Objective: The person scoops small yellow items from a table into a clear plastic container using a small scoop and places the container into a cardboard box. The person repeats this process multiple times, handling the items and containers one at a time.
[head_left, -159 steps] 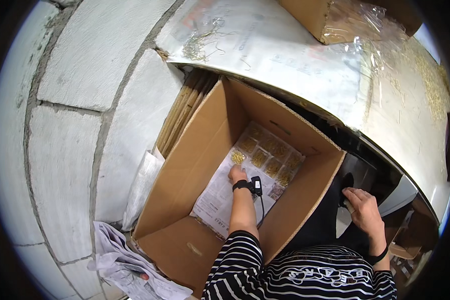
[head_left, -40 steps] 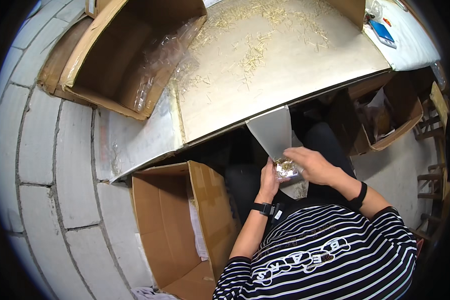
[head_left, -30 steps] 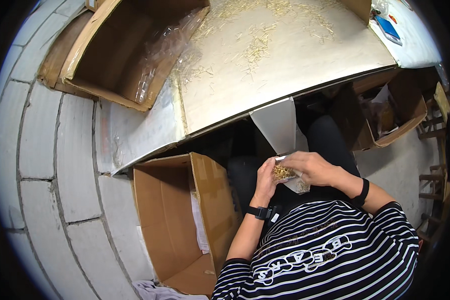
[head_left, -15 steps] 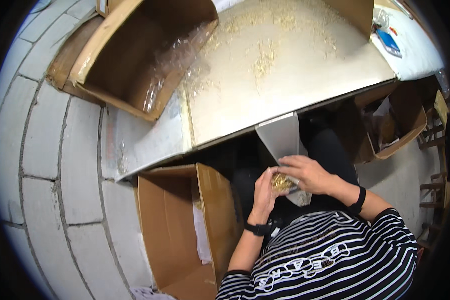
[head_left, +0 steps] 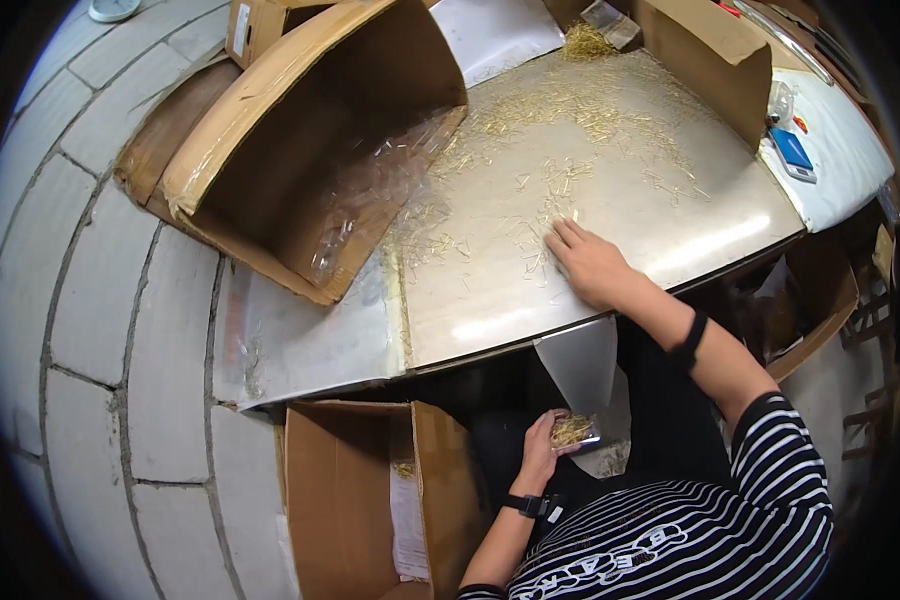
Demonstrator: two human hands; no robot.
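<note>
Low in front of my body, my left hand (head_left: 539,450) is closed round a small clear plastic box (head_left: 595,437). Thin gold-coloured pin-like pieces (head_left: 572,430) fill it; their exact kind is too small to make out. My right hand (head_left: 592,268) lies on the pale tabletop (head_left: 470,315) near its front edge, fingers stretched forward and nothing visible in them. More loose gold pieces (head_left: 567,182) are scattered beyond its fingertips. Between my two hands, a translucent grey plastic chute (head_left: 580,365) hangs down from the table edge.
At the table's left, a cardboard box (head_left: 300,130) on its side spills clear plastic boxes (head_left: 375,195). An open carton (head_left: 350,500) stands at lower left. A heap of gold pieces (head_left: 587,42) sits at the back; a blue device (head_left: 793,155) lies at the right.
My right hand has left the clear box and moved up onto the tabletop. My left hand keeps the box, low by my lap. The view has shifted, showing more of the table's far side.
</note>
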